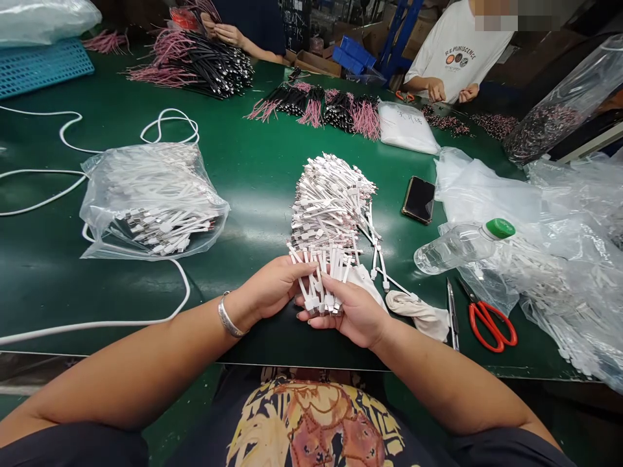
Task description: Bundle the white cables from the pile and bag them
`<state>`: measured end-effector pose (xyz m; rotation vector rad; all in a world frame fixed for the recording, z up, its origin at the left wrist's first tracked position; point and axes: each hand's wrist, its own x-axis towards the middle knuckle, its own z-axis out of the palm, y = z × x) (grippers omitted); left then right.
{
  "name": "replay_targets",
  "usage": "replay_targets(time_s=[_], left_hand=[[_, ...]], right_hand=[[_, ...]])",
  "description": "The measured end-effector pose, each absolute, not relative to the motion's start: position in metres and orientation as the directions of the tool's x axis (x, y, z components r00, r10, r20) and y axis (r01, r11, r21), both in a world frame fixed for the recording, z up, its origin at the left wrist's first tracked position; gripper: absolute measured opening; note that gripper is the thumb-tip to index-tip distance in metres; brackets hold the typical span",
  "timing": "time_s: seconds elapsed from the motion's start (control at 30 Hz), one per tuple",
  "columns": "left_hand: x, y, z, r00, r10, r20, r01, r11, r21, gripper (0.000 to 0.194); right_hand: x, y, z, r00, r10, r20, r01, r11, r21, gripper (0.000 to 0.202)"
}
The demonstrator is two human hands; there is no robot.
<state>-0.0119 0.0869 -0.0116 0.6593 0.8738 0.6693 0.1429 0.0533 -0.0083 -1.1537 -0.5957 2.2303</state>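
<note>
Both my hands meet at the near side of a heap of short white USB cables (331,201). Between them is a bunch of the same cables (335,263), connectors pointing toward me. My left hand (277,285) is closed on the bunch from the left, its thumb pressed across the top. From the right, my right hand (355,308) cradles the bunch from below, with the thumb on top and the fingertips curled under. A white cloth (367,285) lies partly under my right hand, and the cables hide part of the fingers.
A clear bag of white cables (156,201) lies left. To the right are a phone (419,200), a water bottle (455,246), a craft knife (452,314), red-handled scissors (491,324) and plastic bags (559,259). Two people sit across the green table (253,155) near black-and-pink wire bundles (214,65).
</note>
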Motion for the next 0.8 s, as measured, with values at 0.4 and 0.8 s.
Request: replay_targets(time_s=[0.4, 0.8], left_hand=[[-0.0111, 0.0849, -0.0064, 0.444, 0.770, -0.458, -0.244, 0.596, 0.765, 0.017], [-0.0101, 0.0839, -0.0079, 0.445, 0.777, -0.446, -0.246, 0.584, 0.773, 0.020]], right_hand=[[0.1445, 0.0539, -0.0099, -0.506, 0.644, -0.573, -0.274, -0.750, -0.602, 0.034], [0.1445, 0.0537, -0.0099, -0.495, 0.662, -0.563, -0.267, -0.733, -0.626, 0.033]])
